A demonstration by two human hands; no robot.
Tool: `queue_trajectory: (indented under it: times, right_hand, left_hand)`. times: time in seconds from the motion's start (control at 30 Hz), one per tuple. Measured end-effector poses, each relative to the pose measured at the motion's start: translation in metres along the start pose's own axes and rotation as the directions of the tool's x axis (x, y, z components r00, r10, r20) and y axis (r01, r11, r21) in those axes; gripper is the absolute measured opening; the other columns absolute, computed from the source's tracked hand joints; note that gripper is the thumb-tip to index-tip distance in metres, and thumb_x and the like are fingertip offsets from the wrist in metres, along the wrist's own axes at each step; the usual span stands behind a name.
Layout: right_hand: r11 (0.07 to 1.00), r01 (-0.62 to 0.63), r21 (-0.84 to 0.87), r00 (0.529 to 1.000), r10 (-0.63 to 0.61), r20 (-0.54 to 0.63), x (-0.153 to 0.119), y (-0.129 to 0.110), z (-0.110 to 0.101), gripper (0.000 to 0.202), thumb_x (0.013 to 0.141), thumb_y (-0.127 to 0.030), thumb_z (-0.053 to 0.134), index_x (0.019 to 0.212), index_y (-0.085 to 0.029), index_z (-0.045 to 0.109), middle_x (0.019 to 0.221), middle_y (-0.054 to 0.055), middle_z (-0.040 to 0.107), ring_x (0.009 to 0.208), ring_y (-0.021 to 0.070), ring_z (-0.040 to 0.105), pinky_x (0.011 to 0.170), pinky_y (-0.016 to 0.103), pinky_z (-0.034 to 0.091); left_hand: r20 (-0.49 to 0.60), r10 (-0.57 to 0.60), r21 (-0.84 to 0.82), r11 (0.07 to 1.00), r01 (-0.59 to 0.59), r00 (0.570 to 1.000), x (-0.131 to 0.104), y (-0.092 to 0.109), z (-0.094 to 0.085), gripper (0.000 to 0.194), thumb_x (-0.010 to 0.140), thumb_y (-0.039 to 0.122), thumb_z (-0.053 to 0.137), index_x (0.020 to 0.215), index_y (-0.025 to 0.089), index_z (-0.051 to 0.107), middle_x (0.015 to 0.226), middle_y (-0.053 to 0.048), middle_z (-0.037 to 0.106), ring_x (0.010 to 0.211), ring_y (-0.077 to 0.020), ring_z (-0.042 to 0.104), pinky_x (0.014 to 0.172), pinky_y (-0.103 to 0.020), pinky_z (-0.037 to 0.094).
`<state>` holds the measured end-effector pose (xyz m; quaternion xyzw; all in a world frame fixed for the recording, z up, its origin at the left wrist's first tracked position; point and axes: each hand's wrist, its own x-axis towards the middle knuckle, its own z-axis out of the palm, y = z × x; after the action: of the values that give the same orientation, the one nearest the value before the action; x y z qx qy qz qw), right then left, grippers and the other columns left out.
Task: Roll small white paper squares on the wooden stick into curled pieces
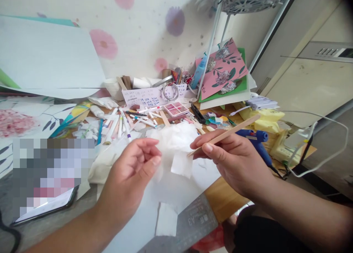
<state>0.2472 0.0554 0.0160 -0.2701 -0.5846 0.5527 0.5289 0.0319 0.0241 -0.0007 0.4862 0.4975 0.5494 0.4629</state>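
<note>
My right hand [228,153] holds a thin wooden stick [228,134] between thumb and fingers. The stick's lower tip meets the upper part of a small white square [182,164]. Left of that square, my left hand [138,164] is raised with its fingers curled and the thumb near the fingertips; no object shows in it. Behind the square sits a fluffy white heap [180,135]. Both rest over a large white sheet [162,190]. Nearer to me, a second white piece [167,219] lies by the sheet's edge on a grey mat [197,221].
Markers [121,124] and scraps crowd the table behind my hands. A blue glue gun [257,142] with its cord lies right of my right hand. At the left is a tablet [52,209]. Cards with pink flowers [224,71] lean at the back right.
</note>
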Motion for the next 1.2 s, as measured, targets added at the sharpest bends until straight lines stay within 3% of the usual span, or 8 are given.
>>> queue_trajectory:
  times: [0.1, 0.17, 0.27, 0.43, 0.53, 0.8, 1.2]
  right_hand:
    - [0.989, 0.088, -0.119, 0.992, -0.075, 0.104, -0.006, -0.006, 0.01, 0.01, 0.089, -0.016, 0.068, 0.092, -0.023, 0.076, 0.083, 0.002, 0.074, 0.079, 0.014, 0.072, 0.072, 0.027, 0.061]
    - [0.963, 0.147, -0.227, 0.98, -0.112, 0.164, -0.008, -0.01, 0.015, 0.013, 0.088, -0.012, 0.067, 0.093, -0.021, 0.075, 0.086, 0.003, 0.074, 0.081, 0.014, 0.071, 0.072, 0.025, 0.06]
    - [0.937, 0.194, -0.291, 0.97, -0.14, 0.197, -0.009, -0.012, 0.017, 0.013, 0.087, -0.011, 0.069, 0.093, -0.021, 0.075, 0.09, 0.004, 0.075, 0.089, 0.0157, 0.071, 0.076, 0.025, 0.059]
    - [0.964, 0.22, -0.148, 0.969, -0.199, 0.145, -0.008, -0.008, 0.014, 0.014, 0.09, -0.015, 0.067, 0.099, -0.024, 0.075, 0.091, 0.003, 0.075, 0.097, 0.0173, 0.07, 0.082, 0.029, 0.059]
    - [0.943, 0.262, -0.206, 0.957, -0.226, 0.182, -0.009, -0.01, 0.014, 0.015, 0.09, -0.013, 0.067, 0.1, -0.022, 0.075, 0.092, 0.005, 0.075, 0.095, 0.0177, 0.07, 0.083, 0.03, 0.059]
    - [0.906, 0.302, -0.296, 0.946, -0.248, 0.207, -0.012, -0.014, 0.017, 0.016, 0.089, -0.013, 0.067, 0.1, -0.022, 0.074, 0.091, 0.007, 0.075, 0.091, 0.0191, 0.072, 0.079, 0.032, 0.06]
    - [0.915, 0.303, -0.266, 0.944, -0.251, 0.213, -0.013, -0.014, 0.016, 0.016, 0.089, -0.013, 0.068, 0.101, -0.021, 0.074, 0.091, 0.007, 0.075, 0.091, 0.0191, 0.072, 0.079, 0.031, 0.06]
  left_hand:
    - [0.265, -0.139, -0.081, 0.983, 0.166, 0.954, -0.011, 0.001, 0.004, 0.022, 0.078, 0.038, 0.076, 0.094, 0.025, 0.069, 0.081, 0.001, 0.066, 0.076, -0.0173, 0.057, 0.069, -0.028, 0.046]
    - [0.34, -0.233, -0.096, 0.955, 0.281, 0.911, -0.014, 0.0, 0.006, 0.023, 0.077, 0.04, 0.079, 0.09, 0.024, 0.068, 0.071, 0.004, 0.062, 0.068, -0.0151, 0.053, 0.063, -0.027, 0.042]
    - [0.339, -0.259, -0.139, 0.937, 0.32, 0.905, -0.014, 0.0, 0.008, 0.018, 0.077, 0.036, 0.08, 0.08, 0.023, 0.068, 0.062, 0.005, 0.061, 0.064, -0.0127, 0.05, 0.062, -0.024, 0.039]
    - [0.384, -0.249, -0.297, 0.878, 0.375, 0.889, -0.012, 0.007, 0.01, 0.014, 0.079, 0.03, 0.077, 0.071, 0.021, 0.071, 0.058, 0.004, 0.06, 0.06, -0.0118, 0.049, 0.06, -0.023, 0.041]
    - [0.429, -0.241, -0.35, 0.844, 0.406, 0.871, -0.013, 0.01, 0.009, 0.015, 0.081, 0.027, 0.074, 0.069, 0.019, 0.07, 0.061, 0.002, 0.063, 0.061, -0.0125, 0.052, 0.062, -0.023, 0.044]
    - [0.496, -0.242, -0.415, 0.778, 0.473, 0.834, -0.014, 0.008, 0.01, 0.017, 0.085, 0.024, 0.071, 0.07, 0.015, 0.071, 0.064, -0.003, 0.071, 0.065, -0.0135, 0.061, 0.066, -0.022, 0.048]
    - [0.505, -0.253, -0.44, 0.747, 0.498, 0.825, -0.017, 0.008, 0.01, 0.018, 0.087, 0.021, 0.068, 0.071, 0.014, 0.071, 0.064, -0.003, 0.072, 0.064, -0.0138, 0.064, 0.068, -0.023, 0.05]
